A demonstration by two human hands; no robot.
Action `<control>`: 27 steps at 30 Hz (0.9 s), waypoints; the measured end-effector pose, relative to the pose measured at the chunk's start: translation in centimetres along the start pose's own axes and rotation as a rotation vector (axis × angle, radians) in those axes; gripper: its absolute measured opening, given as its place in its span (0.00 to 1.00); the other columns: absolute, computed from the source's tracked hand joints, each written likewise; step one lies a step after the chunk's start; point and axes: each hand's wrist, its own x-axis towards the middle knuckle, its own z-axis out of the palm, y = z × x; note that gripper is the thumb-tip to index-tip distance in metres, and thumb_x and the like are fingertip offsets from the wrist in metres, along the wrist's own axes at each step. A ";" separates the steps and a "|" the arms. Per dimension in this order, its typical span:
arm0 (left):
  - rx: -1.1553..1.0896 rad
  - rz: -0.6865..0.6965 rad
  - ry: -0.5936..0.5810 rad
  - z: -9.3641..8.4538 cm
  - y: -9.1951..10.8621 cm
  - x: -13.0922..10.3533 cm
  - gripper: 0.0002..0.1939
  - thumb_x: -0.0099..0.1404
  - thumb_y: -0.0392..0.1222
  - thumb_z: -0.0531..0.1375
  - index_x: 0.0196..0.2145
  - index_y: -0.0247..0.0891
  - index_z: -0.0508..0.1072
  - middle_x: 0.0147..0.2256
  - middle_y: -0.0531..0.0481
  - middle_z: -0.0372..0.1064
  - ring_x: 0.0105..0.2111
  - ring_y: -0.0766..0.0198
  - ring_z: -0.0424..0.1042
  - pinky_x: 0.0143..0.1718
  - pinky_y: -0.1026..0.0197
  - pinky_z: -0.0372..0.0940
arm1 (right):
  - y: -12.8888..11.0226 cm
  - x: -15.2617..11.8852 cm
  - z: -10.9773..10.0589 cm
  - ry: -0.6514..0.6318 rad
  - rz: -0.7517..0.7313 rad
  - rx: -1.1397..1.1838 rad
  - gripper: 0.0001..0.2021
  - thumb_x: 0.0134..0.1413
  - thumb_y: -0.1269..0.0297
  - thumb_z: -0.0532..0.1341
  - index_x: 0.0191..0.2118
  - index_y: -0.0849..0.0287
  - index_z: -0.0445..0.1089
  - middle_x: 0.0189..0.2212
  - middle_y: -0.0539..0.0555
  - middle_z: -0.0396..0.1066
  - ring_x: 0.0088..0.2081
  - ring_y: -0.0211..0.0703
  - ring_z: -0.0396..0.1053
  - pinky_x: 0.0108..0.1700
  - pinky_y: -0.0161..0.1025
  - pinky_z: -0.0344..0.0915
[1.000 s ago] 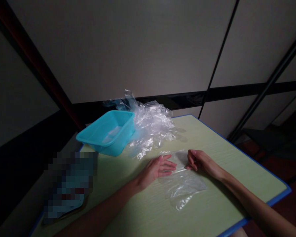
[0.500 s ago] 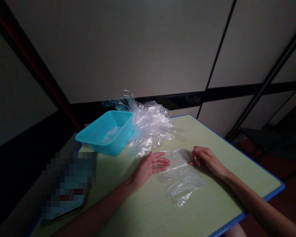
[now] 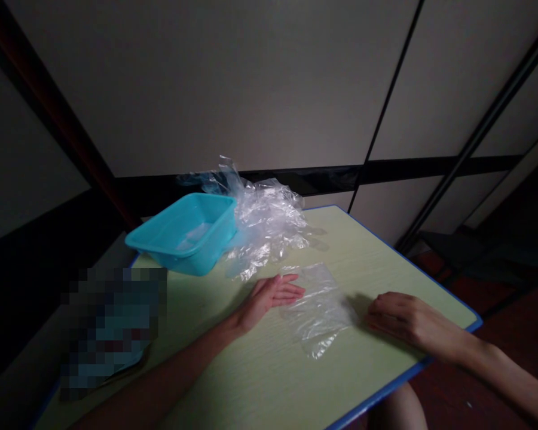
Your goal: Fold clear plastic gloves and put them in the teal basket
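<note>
The thin clear plastic piece (image 3: 318, 316) lies on the counter (image 3: 251, 382) in front of you, between your two hands; it is spread nearly flat but creased, its near corner catching the light. Your left hand (image 3: 264, 301) reaches over its left edge, fingers extended and lying close together, pinching nothing; that placing looks meant to keep so light a film from sliding, though you cannot tell from here how hard the fingertips press. Your right hand (image 3: 406, 319) is just beside the piece on the other side, apart from it, knuckles up and fingers bent; the fingertips are turned under, so whether that grip is closed on anything cannot be told.

Beyond your left hand is a loose heap of clear plastic (image 3: 271, 215), crumpled and overlapping, some of it sticking up behind the turquoise basin (image 3: 201, 263); the heap sits up against the basin's right side, probably so that the stretch of counter before you is free for spreading a piece flat; inside the basin lies something whitish (image 3: 192, 236), too dim to name. At the counter's left side is a pixelated item (image 3: 116, 334), its details hidden; pale panels (image 3: 233, 83) stand behind everything.
</note>
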 end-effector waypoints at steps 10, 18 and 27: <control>0.065 0.088 -0.082 0.1 -0.1 -0.4 0.29 0.58 0.59 0.53 0.46 0.31 0.67 0.40 0.37 0.71 0.41 0.50 0.70 0.45 0.49 0.60 | -0.8 0.8 0.6 0.061 -0.108 -0.177 0.21 0.63 0.72 0.40 0.32 0.59 0.70 0.25 0.54 0.68 0.27 0.40 0.62 0.29 0.40 0.61; 0.080 0.061 -0.027 0.3 -0.3 -0.4 0.29 0.56 0.59 0.55 0.44 0.31 0.68 0.39 0.38 0.71 0.40 0.51 0.70 0.45 0.49 0.60 | -0.7 1.0 1.1 -0.016 -0.113 -0.245 0.20 0.62 0.72 0.41 0.31 0.60 0.69 0.27 0.54 0.68 0.27 0.40 0.62 0.30 0.39 0.61; 0.026 0.186 0.395 0.4 0.2 -0.1 0.19 0.58 0.53 0.55 0.32 0.31 0.69 0.29 0.42 0.72 0.31 0.56 0.72 0.36 0.55 0.65 | -0.1 0.5 0.9 0.024 -0.146 -0.219 0.14 0.61 0.73 0.45 0.37 0.61 0.69 0.30 0.55 0.70 0.31 0.41 0.64 0.32 0.40 0.63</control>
